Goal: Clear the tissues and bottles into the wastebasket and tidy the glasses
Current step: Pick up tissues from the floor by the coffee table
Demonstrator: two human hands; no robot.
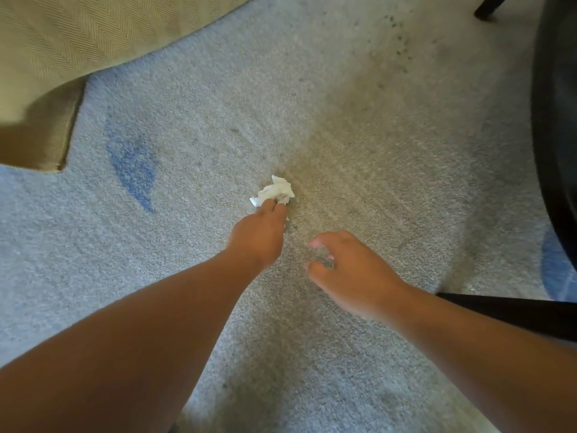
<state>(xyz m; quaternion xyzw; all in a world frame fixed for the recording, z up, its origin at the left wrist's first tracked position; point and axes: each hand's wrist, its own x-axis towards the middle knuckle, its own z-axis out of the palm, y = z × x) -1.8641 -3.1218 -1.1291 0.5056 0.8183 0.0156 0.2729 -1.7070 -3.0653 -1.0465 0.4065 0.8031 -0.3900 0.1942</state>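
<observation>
Left fingers (271, 207): drawn together on the near edge of the tissue (276, 190), pinching it; only a small part of the wad looks caught
Left hand (259, 235): stretched forward and down to the floor, knuckles up
Tissue: a white crumpled ball lying on the carpet (374, 151), just beyond the fingertips; whether it has left the pile cannot be told
Right hand (349, 273): hovering near the left one, its fingers loosely curled and apart, holding nothing
Floor: grey carpet with a blue mark (134, 164) to the left and dark specks (399, 42) further off
Furniture: tan upholstery (62, 42) at the upper left; a dark piece of furniture (559, 120) along the right edge
Risk, grip: a pinch on one thin corner may tear the paper or let the wad slip out on the lift; a fuller grip would likely hold better
Risk, carry: a light tissue could drop on the way, since no bin is close by
Containers: no wastebasket shows here, so its contents cannot be told; no bottles or glasses show either
</observation>
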